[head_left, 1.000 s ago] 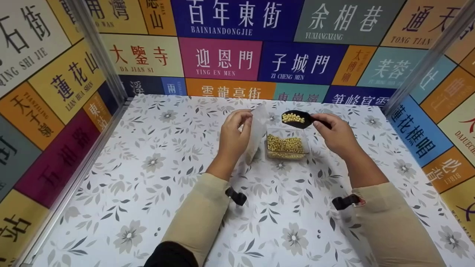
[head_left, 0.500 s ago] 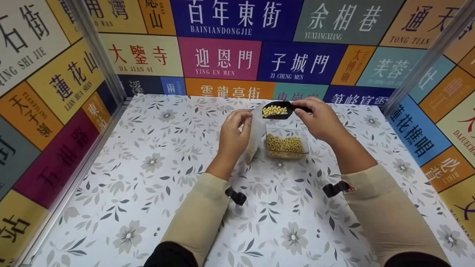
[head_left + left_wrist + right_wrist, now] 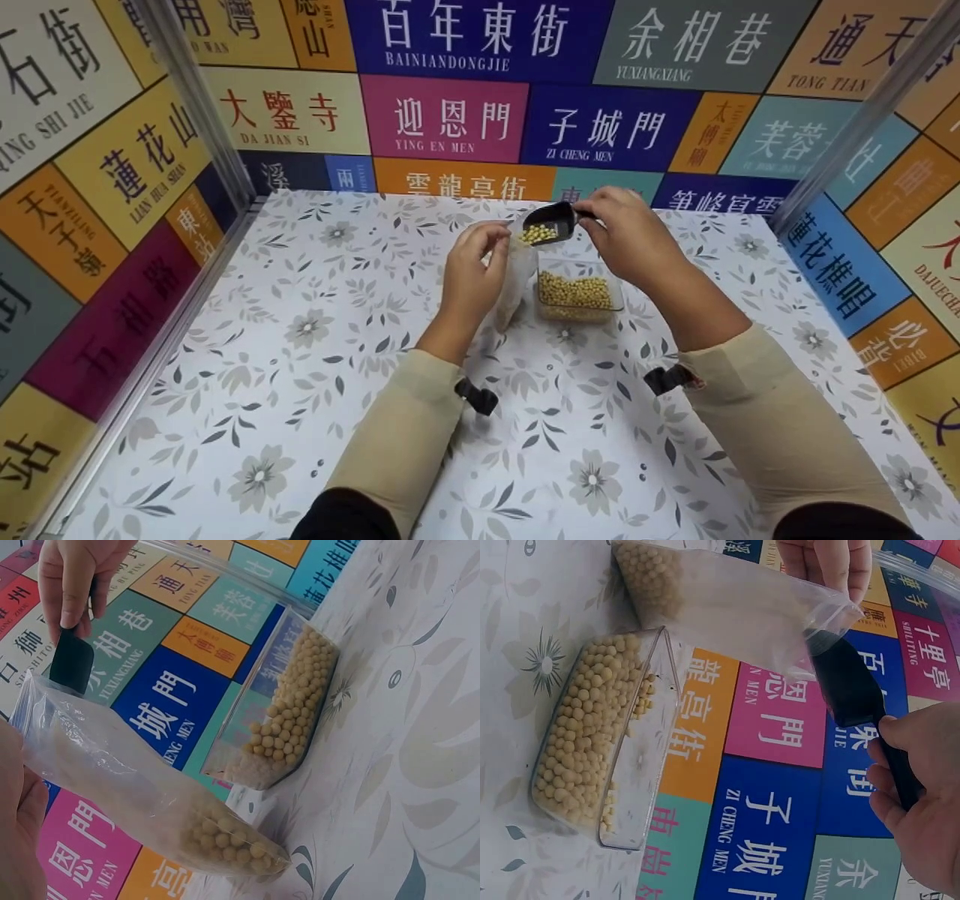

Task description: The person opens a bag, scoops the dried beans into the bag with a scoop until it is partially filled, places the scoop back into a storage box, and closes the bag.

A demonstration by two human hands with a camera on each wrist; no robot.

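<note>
My left hand [image 3: 474, 270] pinches the top edge of a clear plastic bag [image 3: 112, 757], which stands on the table with soybeans [image 3: 225, 844] gathered at its bottom. By its handle, my right hand [image 3: 626, 232] grips a black scoop [image 3: 553, 219]. The scoop tilts down toward the bag, its front lip at the bag's mouth in the right wrist view, and yellow soybeans lie near that lip in the head view. Just right of the bag, a clear rectangular container [image 3: 622, 840] holds many more soybeans [image 3: 585, 742].
A white tablecloth [image 3: 255, 360] with grey flowers and leaves covers the table. Colourful panels [image 3: 450, 116] with large characters enclose the back and both sides. Metal posts [image 3: 214, 127] stand at the back corners.
My right hand has carried the scoop left from above the container to the bag's mouth and tipped it. Fewer soybeans show in the scoop. My left hand stays in place.
</note>
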